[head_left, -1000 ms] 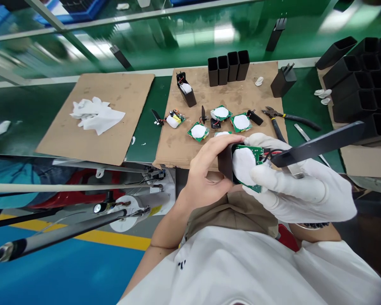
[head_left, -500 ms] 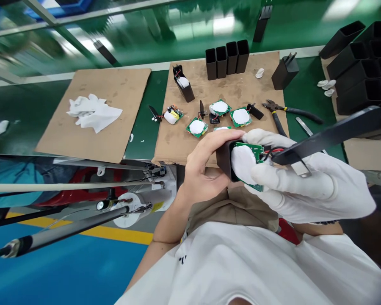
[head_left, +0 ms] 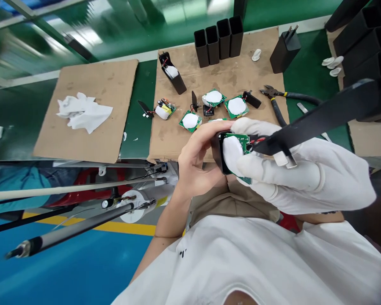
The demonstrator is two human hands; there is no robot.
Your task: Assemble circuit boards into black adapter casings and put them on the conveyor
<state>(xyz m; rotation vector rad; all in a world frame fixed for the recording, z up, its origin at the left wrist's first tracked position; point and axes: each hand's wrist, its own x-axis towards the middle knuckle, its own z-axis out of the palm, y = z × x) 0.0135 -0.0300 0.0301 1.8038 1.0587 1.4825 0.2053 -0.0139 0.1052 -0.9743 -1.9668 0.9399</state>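
A bare left hand [head_left: 192,173] is clasping a black rectangular plastic case [head_left: 216,152] while a white-gloved right hand [head_left: 295,180] is pinching a white-padded green circuit board [head_left: 232,151], sitting partly inside its mouth. On brown cardboard [head_left: 169,142], another black case [head_left: 178,84] is holding a white-topped part [head_left: 171,71].

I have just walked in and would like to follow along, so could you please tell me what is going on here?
A person's bare left hand holds a black case, while the gloved right hand grips a green circuit board that sits partly inside the case's open end. Red and black wires run from the board toward a black strip above the glove. Beyond, other boards lie on cardboard, with four open cases and pliers nearby.
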